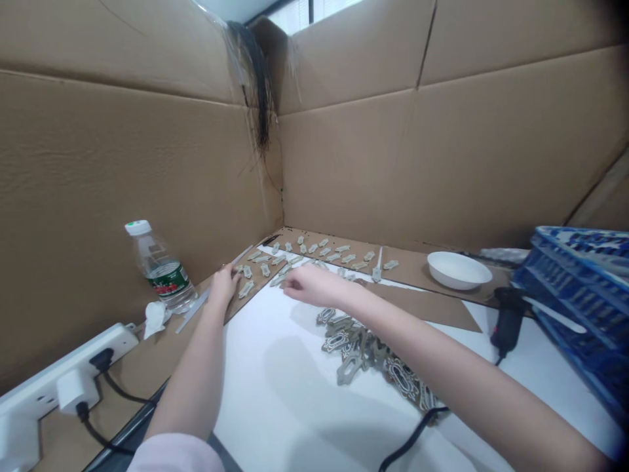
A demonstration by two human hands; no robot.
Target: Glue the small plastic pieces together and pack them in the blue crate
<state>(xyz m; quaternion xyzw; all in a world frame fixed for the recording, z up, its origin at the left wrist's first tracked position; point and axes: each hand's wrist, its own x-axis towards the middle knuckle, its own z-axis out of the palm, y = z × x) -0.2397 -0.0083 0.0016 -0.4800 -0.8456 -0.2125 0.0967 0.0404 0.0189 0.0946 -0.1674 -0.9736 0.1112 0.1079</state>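
Observation:
My left hand (225, 283) rests low at the left edge of the cardboard, fingers slightly apart beside a small pale ornamental plate (246, 289) and other similar plates. Under that hand runs a thin pale strip (194, 309). My right hand (307, 283) hovers over the upper part of the white sheet (255, 354), its fingers curled together; what they hold, if anything, is hidden. Below my right forearm lies a heap of ornate openwork metal plates (350, 347). More small plates (343, 249) are spread in loose rows on the brown cardboard (413, 278).
A water bottle (164, 275) and crumpled tissue (156, 319) stand left, near a power strip (115, 347) with plugs. To the right are a white bowl (459, 271), a black glue gun (507, 321) and a blue basket (574, 288). Tall cardboard walls (442, 164) enclose the table.

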